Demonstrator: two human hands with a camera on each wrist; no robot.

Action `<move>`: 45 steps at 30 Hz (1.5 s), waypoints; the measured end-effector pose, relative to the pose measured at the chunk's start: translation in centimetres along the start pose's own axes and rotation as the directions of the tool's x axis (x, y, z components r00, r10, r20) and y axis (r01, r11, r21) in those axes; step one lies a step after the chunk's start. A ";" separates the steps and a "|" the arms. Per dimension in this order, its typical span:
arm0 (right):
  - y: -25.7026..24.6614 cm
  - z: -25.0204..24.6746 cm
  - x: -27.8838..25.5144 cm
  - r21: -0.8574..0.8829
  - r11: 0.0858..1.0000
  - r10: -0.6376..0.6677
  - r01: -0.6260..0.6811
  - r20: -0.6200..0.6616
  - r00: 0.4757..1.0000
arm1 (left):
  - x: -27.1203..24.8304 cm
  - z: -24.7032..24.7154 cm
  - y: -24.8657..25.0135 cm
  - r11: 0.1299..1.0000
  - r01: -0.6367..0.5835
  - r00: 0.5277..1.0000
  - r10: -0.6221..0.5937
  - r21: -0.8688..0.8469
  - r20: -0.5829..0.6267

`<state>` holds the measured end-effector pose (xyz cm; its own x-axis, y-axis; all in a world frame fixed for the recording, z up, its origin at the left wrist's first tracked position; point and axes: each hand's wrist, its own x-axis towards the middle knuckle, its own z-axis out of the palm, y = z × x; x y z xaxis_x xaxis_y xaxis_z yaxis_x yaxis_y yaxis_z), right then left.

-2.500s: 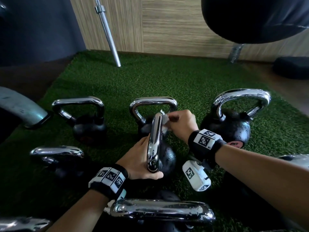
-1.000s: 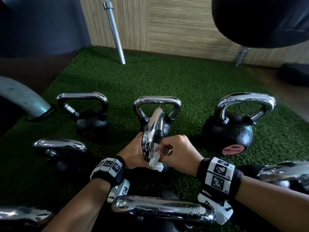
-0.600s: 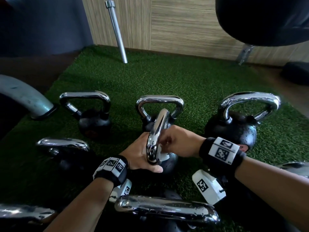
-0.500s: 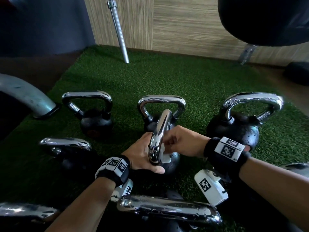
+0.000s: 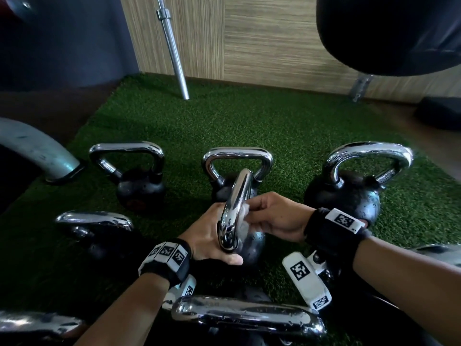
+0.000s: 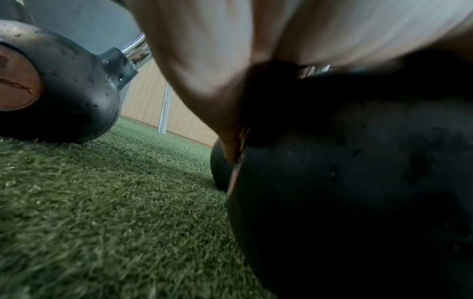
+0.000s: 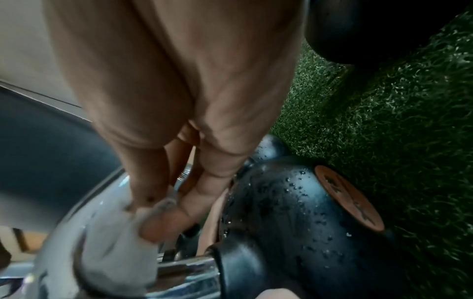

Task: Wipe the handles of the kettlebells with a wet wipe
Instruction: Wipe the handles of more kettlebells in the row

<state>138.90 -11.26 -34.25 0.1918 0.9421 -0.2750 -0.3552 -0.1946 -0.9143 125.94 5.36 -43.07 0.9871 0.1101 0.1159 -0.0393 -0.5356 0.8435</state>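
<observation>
A black kettlebell (image 5: 252, 245) with a chrome handle (image 5: 237, 201) stands at the centre of the green turf, its handle edge-on to me. My left hand (image 5: 212, 236) grips it low on the left side, thumb wrapped under the near end of the handle. My right hand (image 5: 259, 216) pinches a white wet wipe (image 5: 243, 216) against the right side of that handle. In the right wrist view the wipe (image 7: 115, 242) is bunched over the chrome handle (image 7: 184, 269) under my fingertips (image 7: 158, 224), beside the wet black ball (image 7: 294, 222). The left wrist view shows the ball (image 6: 358, 182) under my palm.
More chrome-handled kettlebells ring the centre one: back left (image 5: 139, 188), back middle (image 5: 237, 156), back right (image 5: 349, 196), left (image 5: 94, 221) and near (image 5: 247, 313). A barbell (image 5: 172, 46) leans on the wooden wall. A black punching bag (image 5: 386, 33) hangs top right, and a grey pipe (image 5: 37, 148) lies left.
My right hand has carried the wipe from the near lower end of the handle up onto its right side. The left hand has kept its hold on the kettlebell.
</observation>
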 end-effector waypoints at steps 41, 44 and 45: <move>0.3 0.3 2.9 -0.370 0.928 -0.285 -0.054 -0.793 0.539 | -0.8 0.5 0.2 0.983 0.080 0.996 -0.084 0.162 0.016; 0.3 0.4 2.9 -0.408 0.910 -0.309 -0.070 -0.782 0.541 | -1.0 0.6 0.2 0.990 0.078 0.997 -0.081 0.115 0.019; 0.3 0.5 2.8 -0.415 0.906 -0.306 -0.079 -0.775 0.553 | -1.1 0.7 0.2 0.991 0.078 0.997 -0.080 0.112 0.017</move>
<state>138.88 -8.57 -35.19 0.9239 0.3687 -0.1024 0.0424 -0.3644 -0.9303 124.99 4.56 -43.42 0.9896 0.1388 0.0389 0.0554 -0.6155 0.7862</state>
